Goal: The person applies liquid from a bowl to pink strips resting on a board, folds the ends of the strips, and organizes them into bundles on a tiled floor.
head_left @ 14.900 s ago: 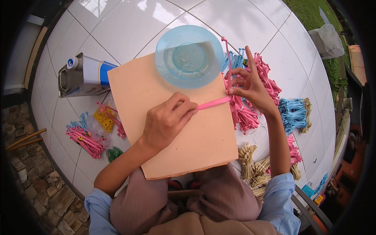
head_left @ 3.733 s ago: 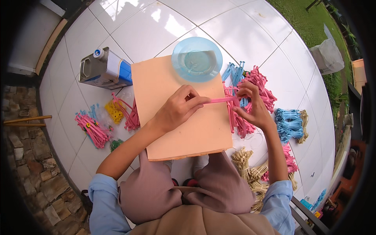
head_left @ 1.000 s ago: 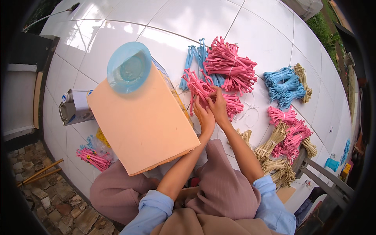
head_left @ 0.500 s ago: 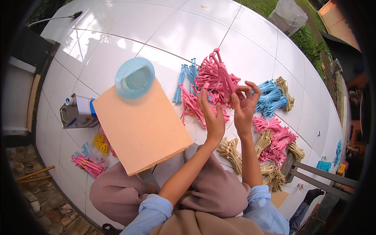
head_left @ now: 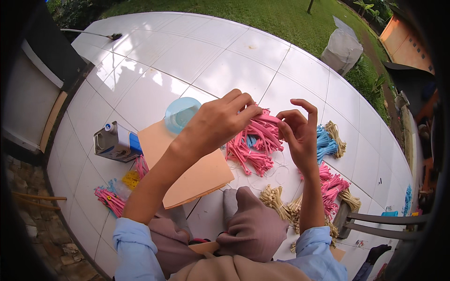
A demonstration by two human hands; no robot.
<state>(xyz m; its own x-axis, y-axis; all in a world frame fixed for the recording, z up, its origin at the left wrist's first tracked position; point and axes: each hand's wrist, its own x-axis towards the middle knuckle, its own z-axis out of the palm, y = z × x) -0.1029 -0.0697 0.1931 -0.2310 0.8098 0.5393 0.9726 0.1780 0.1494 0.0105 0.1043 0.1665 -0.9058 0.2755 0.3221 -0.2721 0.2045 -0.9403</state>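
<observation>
Up in front of me, my left hand [head_left: 227,114] is closed, its fingertips pinching one end of a few pink strips [head_left: 268,120]. The strips stretch sideways to my right hand [head_left: 301,136], whose thumb and bent fingers meet their other end while the index finger stands raised. Beneath the hands lies a heap of pink strips with knobbed ends [head_left: 253,159], with a little blue showing among them. The left hand partly hides the heap, so its far side cannot be made out.
A tan board [head_left: 197,180] bears a pale blue bowl [head_left: 180,114]. Left of it stands a metal can [head_left: 117,143], near a yellow bundle [head_left: 131,179]. At right lie blue bundles [head_left: 326,143], pink bundles [head_left: 333,187] and beige bundles [head_left: 275,200], beside a grey chair leg [head_left: 389,218].
My left hand has risen and now pinches the pink strips' end. The strips have gone from upright to stretched sideways between both hands. My view has tilted farther outward.
</observation>
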